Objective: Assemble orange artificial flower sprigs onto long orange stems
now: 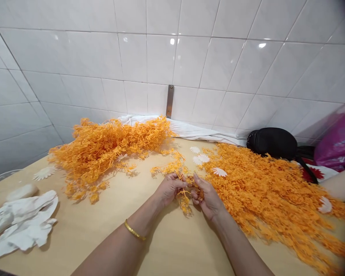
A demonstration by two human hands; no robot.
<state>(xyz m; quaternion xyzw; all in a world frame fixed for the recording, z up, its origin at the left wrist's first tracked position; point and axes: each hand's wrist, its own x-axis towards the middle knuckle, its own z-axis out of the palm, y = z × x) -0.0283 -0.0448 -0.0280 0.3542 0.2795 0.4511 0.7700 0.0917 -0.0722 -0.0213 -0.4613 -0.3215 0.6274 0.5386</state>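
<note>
Above the wooden table (172, 245), two hands (169, 188) pinch one orange sprig (184, 201).

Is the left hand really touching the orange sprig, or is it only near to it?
Touching. The head view shows the left hand closed on the orange sprig, with no gap between them.

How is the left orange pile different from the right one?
The left pile is a tall, tangled heap; the right pile lies flatter and wider. The left pile fits fully in view; the right pile runs off the picture. Both are bright orange sprigs on the pale table.
</note>
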